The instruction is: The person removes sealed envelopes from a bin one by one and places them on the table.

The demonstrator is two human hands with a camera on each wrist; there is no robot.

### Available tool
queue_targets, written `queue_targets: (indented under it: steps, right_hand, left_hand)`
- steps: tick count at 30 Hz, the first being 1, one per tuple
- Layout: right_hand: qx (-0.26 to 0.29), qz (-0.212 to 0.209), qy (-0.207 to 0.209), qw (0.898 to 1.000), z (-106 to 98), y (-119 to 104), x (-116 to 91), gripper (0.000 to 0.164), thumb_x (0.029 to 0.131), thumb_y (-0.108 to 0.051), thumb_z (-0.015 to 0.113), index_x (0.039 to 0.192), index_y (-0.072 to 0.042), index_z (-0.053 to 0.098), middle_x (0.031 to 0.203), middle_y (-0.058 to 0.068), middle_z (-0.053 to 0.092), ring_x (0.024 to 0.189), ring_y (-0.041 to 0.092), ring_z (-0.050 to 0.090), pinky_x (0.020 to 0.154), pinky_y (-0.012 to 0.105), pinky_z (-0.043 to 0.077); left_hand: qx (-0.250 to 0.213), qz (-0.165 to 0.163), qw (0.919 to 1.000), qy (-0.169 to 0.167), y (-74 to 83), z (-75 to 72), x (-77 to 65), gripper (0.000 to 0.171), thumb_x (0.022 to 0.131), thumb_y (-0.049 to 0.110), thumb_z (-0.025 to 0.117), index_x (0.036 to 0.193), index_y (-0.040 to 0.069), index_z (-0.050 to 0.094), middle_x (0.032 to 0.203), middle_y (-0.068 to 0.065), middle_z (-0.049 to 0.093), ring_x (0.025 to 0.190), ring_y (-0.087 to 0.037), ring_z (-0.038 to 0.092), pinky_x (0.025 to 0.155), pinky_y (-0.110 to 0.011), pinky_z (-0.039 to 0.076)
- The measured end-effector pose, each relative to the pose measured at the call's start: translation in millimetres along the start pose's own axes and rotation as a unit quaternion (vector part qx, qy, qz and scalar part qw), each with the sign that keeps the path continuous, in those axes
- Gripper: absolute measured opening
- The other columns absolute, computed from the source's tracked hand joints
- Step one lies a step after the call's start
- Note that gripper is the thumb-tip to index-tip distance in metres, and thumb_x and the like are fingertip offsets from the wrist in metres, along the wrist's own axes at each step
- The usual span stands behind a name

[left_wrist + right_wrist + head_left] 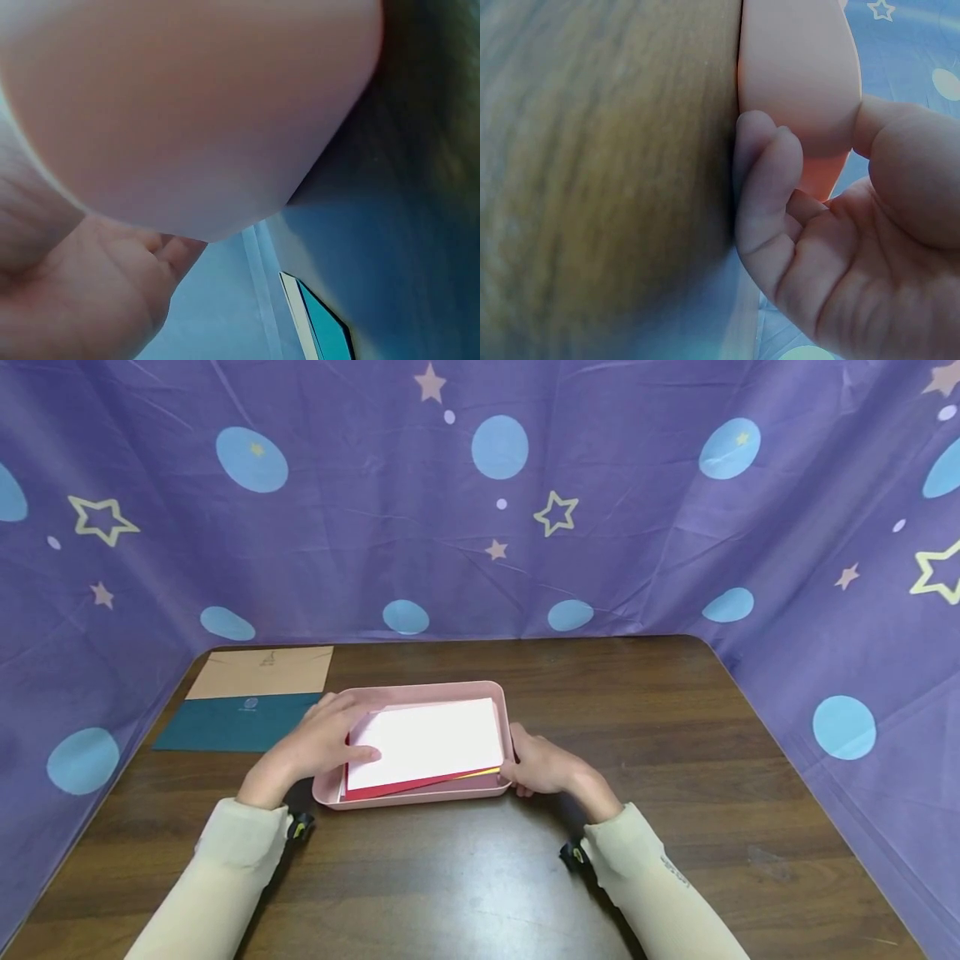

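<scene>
A pink tray [420,800] lies on the table with a stack of white sheets [431,743] inside. Red [375,792] and yellow [489,771] edges peek out beneath the top sheet. My left hand [318,739] reaches over the tray's left rim, its thumb lying across the top sheet. The rim hides part of its fingers in the left wrist view. At the right end my right hand [543,764] grips the tray, thumb at the rim and fingers bent against the outer wall [802,82].
Back left on the brown wooden table [637,718] lies a flat beige and teal folder [232,722], close beside my left hand. A purple curtain [450,568] with stars and dots hangs behind the table and along both sides.
</scene>
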State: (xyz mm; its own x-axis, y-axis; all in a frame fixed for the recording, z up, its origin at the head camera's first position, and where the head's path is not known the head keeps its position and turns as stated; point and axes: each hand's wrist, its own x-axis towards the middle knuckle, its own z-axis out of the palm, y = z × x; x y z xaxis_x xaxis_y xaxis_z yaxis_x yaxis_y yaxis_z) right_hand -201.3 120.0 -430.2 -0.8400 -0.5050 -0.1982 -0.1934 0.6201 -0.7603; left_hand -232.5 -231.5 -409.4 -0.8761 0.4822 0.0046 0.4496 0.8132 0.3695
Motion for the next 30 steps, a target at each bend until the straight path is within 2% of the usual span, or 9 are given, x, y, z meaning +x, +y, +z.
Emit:
queue_targets:
  steps: [7, 12, 17, 23, 30]
  right_hand:
    - [-0.004, 0.002, -0.005, 1.000, -1, 0, 0, 0.040, 0.086, -0.010, 0.060, 0.118, -0.002, 0.037, 0.071, 0.008, 0.058, 0.056, 0.019, 0.060, 0.051, 0.033, 0.052]
    - [-0.001, 0.000, -0.003, 1.000, -1, -1, -1, 0.039, 0.085, -0.008, 0.059, 0.117, 0.000, 0.037, 0.071, 0.008, 0.058, 0.056, 0.019, 0.060, 0.051, 0.033, 0.052]
    - [0.000, -0.006, 0.000, 1.000, -1, 0, -1, 0.034, 0.084, -0.008, 0.059, 0.111, -0.001, 0.039, 0.069, 0.008, 0.059, 0.055, 0.019, 0.060, 0.051, 0.033, 0.052]
    - [-0.001, -0.005, 0.002, 1.000, 0, -1, 0, 0.036, 0.083, -0.008, 0.059, 0.112, -0.001, 0.039, 0.068, 0.008, 0.059, 0.054, 0.018, 0.060, 0.051, 0.033, 0.052]
    - [-0.002, 0.004, 0.007, 1.000, 0, 1, 1, 0.046, 0.082, -0.011, 0.061, 0.119, 0.001, 0.037, 0.069, 0.007, 0.059, 0.054, 0.019, 0.060, 0.050, 0.032, 0.052]
  left_hand:
    - [-0.048, -0.013, 0.9987, 0.010, 0.3, -4.0, 3.9, 0.065, 0.077, 0.036, 0.080, 0.132, 0.016, 0.053, 0.134, -0.011, 0.046, 0.122, -0.032, 0.039, 0.094, -0.060, 0.036]
    - [-0.087, -0.024, 0.9956, 0.027, -1.0, -5.6, 5.0, 0.054, 0.074, 0.031, 0.083, 0.121, 0.017, 0.059, 0.124, -0.008, 0.053, 0.106, -0.027, 0.048, 0.086, -0.051, 0.041]
    - [-0.136, -0.027, 0.9901, 0.018, -0.8, -8.0, 4.1, 0.043, 0.076, 0.030, 0.082, 0.111, 0.021, 0.060, 0.115, -0.002, 0.057, 0.092, -0.023, 0.052, 0.078, -0.041, 0.042]
    - [-0.197, -0.066, 0.9782, -0.003, 1.4, -12.6, 2.4, 0.037, 0.076, 0.033, 0.081, 0.107, 0.023, 0.062, 0.104, -0.001, 0.061, 0.090, -0.021, 0.054, 0.078, -0.039, 0.043]
    - [-0.256, -0.101, 0.9614, -0.006, 2.7, -13.3, 3.5, 0.037, 0.077, 0.036, 0.080, 0.106, 0.021, 0.062, 0.099, -0.004, 0.064, 0.087, -0.023, 0.057, 0.077, -0.040, 0.044]
